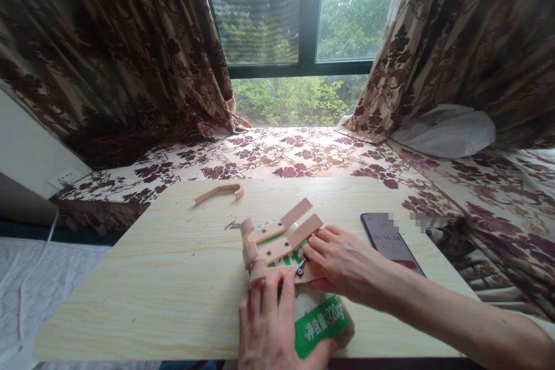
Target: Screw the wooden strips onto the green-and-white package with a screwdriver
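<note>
Three pale bent-wood hooks (295, 237) lie side by side across a green and white package (321, 324), their curved ends to the left. My left hand (271, 324) has its fingers on the nearest wooden hook (259, 270) and its thumb against the package. My right hand (342, 257) is closed around the straight end of that same hook. At its fingertips is a small dark metal piece (300, 269), partly hidden; its kind cannot be made out. Dark holes or screw heads show in the other hooks.
A fourth wooden hook (221, 189) lies at the table's back left. Some small screws (233, 224) are near the package. A phone (390, 243) showing a timer lies to the right on the pale wooden table (151, 277). A white bag (446, 132) rests on the window seat behind.
</note>
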A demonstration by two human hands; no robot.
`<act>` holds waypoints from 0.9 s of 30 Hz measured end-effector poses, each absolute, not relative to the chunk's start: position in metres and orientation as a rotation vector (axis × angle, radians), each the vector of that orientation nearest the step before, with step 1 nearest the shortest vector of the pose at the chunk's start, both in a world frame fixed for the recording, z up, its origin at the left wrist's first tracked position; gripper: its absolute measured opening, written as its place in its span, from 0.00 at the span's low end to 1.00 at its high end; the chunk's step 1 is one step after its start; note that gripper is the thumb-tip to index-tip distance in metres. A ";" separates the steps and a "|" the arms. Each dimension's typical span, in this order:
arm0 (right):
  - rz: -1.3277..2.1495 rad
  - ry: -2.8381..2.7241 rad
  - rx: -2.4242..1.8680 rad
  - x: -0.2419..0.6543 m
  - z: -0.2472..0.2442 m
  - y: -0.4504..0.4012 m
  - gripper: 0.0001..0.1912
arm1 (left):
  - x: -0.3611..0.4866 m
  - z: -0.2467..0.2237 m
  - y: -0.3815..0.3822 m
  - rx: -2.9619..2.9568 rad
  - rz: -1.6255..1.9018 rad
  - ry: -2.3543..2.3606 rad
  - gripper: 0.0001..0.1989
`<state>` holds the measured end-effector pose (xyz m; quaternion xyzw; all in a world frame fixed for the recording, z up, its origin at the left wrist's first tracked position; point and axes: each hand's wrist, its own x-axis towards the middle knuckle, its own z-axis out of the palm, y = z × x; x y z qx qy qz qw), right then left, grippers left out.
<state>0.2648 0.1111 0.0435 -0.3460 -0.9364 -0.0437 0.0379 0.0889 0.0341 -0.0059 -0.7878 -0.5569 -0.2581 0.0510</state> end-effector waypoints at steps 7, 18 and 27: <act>-0.104 -2.870 -1.082 0.264 0.046 0.110 0.17 | 0.088 -0.001 0.035 -2.434 -0.776 -1.739 0.46; -0.090 -2.901 -1.034 0.265 0.054 0.112 0.13 | 0.091 0.008 0.033 -2.463 -0.612 -1.798 0.40; -0.164 -2.949 -1.068 0.266 0.052 0.110 0.15 | 0.092 0.015 0.032 -2.499 -0.623 -1.791 0.37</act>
